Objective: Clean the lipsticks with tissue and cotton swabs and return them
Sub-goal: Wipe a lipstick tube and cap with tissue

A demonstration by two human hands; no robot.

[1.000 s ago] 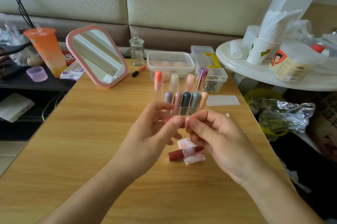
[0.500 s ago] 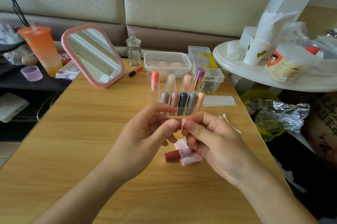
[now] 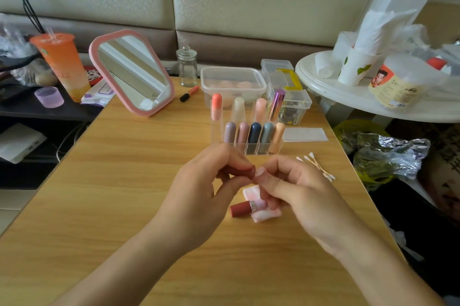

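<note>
Nearest, left hand (image 3: 199, 195): fingers curled round a dark red cap (image 3: 239, 172), mouth turned right. Right hand (image 3: 303, 193): fingers pinching a pale tissue scrap (image 3: 260, 172), apparently, at that mouth. Best worked by twisting the scrap round the inner rim, cap held steady. Below, on tabletop (image 3: 119, 181): uncapped lipstick (image 3: 240, 208) lying across stained tissue (image 3: 267, 213). Beyond: cotton swabs (image 3: 318, 167); farther, clear organiser (image 3: 251, 150) of upright lipsticks (image 3: 254, 132).

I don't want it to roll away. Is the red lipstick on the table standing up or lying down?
Lying down. The red lipstick rests on its side on the table, one end on a crumpled tissue.
</note>
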